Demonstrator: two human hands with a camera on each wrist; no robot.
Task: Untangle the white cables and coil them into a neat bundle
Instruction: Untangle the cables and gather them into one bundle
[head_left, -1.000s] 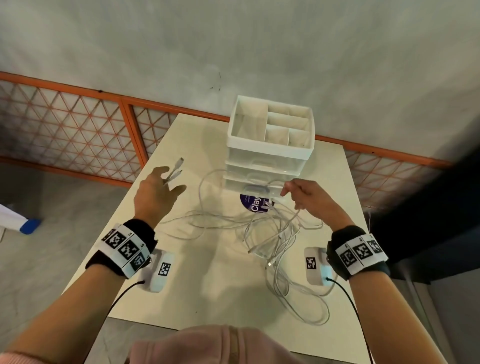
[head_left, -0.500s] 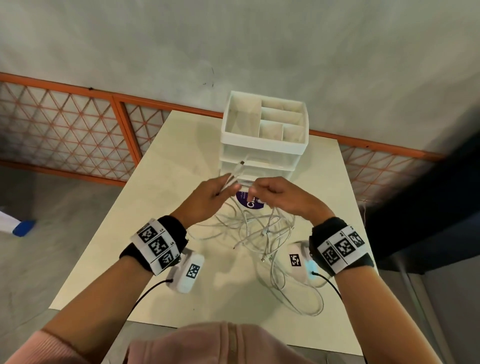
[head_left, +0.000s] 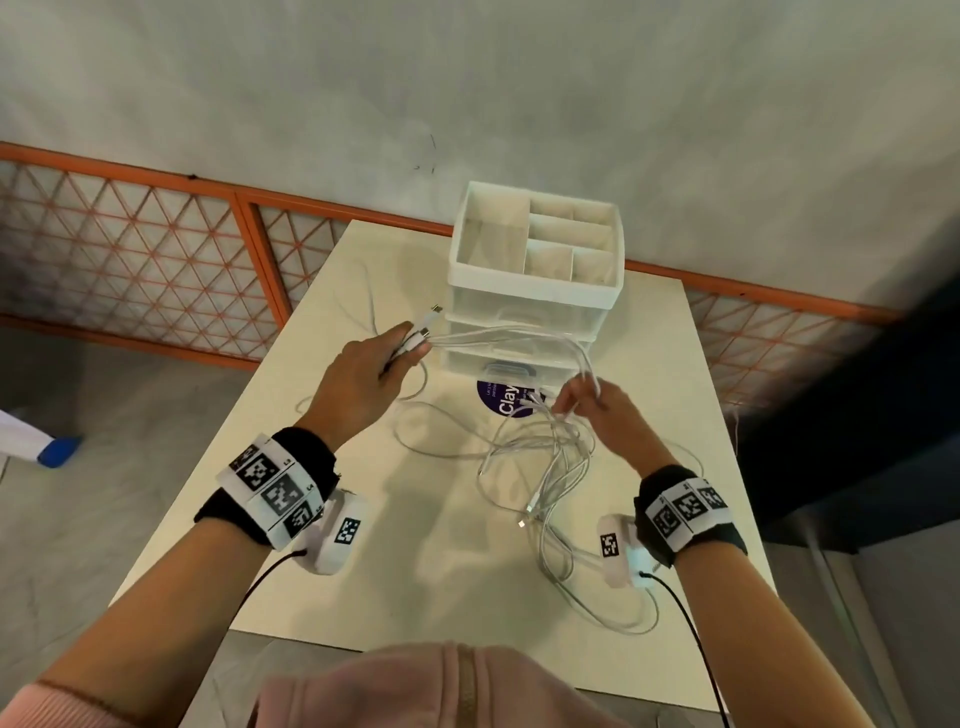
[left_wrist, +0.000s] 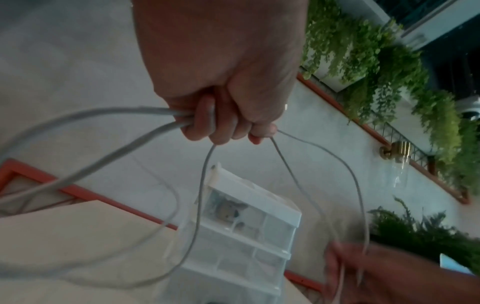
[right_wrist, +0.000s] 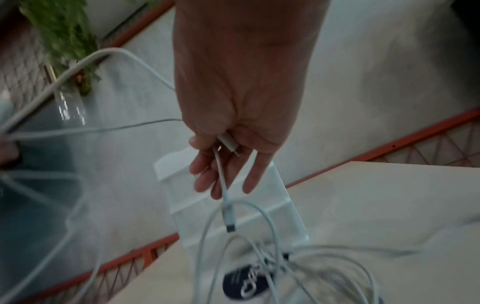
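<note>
- Left hand (head_left: 363, 382) clenched on plug ends of thin white cables (head_left: 540, 462); right hand (head_left: 597, 410) pinching strands above the tangle on the cream counter (head_left: 332, 587).
- Risk: tightening knots if spread wider.
- Risk: snagging the white plastic drawer organiser (head_left: 535, 275) just behind.

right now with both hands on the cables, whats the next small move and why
Probably draw the left hand further left and away from the right hand. It grips the plug ends with strands stretched across to the right hand, while most of the white cables lie knotted on the table; pulling should feed a strand out of that tangle.
</note>
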